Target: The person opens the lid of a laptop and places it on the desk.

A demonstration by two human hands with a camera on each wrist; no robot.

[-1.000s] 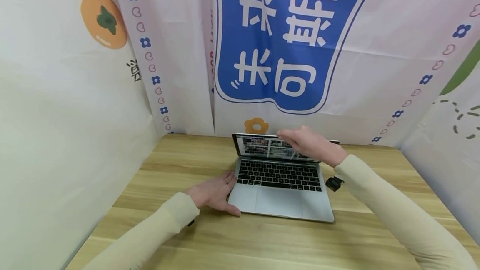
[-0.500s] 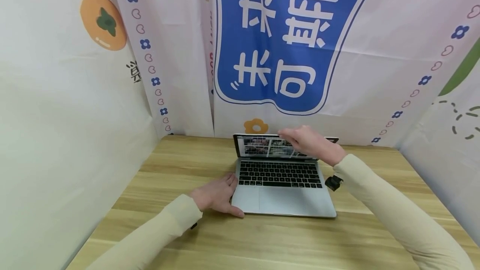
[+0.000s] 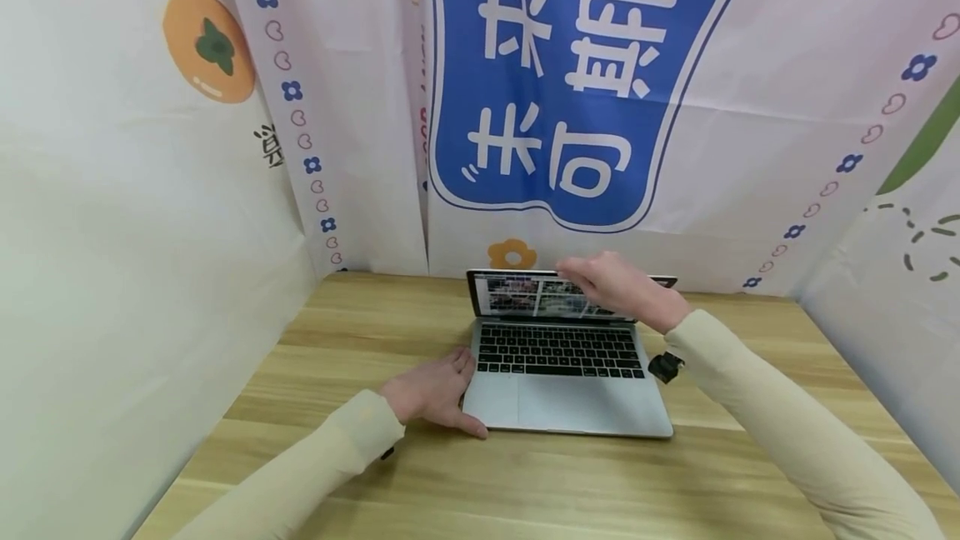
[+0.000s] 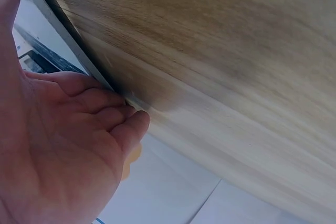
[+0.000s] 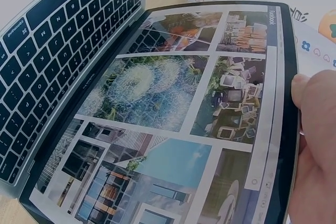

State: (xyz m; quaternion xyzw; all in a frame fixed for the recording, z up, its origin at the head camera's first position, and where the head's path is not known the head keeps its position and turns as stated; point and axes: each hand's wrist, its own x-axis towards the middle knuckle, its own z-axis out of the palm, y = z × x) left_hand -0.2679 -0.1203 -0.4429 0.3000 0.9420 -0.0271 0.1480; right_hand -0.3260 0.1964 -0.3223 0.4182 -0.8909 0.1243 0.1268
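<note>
A silver laptop point(image 3: 592, 402) stands unfolded on the wooden table, its black keyboard point(image 3: 558, 348) facing me. My left hand point(image 3: 435, 390) grips its front left corner, thumb at the front edge and fingers along the left side. In the left wrist view the palm point(image 4: 68, 140) shows beside the laptop's edge, fingers slightly bent. At the top edge of the lit screen point(image 5: 152, 93), my right hand point(image 3: 622, 286) holds the lid, thumb on the front bezel; its other fingers are hidden behind. Photos in a grid fill the screen, which leans back a little past upright.
Behind the laptop hangs a white cloth with a blue panel point(image 3: 547, 90) of white characters. Pale printed cloth walls rise at the left point(image 3: 150, 232) and right. Bare wood table point(image 3: 352, 340) surrounds the laptop. Small black devices sit at both wrists.
Early on, the laptop's base turned slightly, its front edge becoming more level, as my left hand shifted a little right with it. My right hand stayed at the lid; the last half second looks still.
</note>
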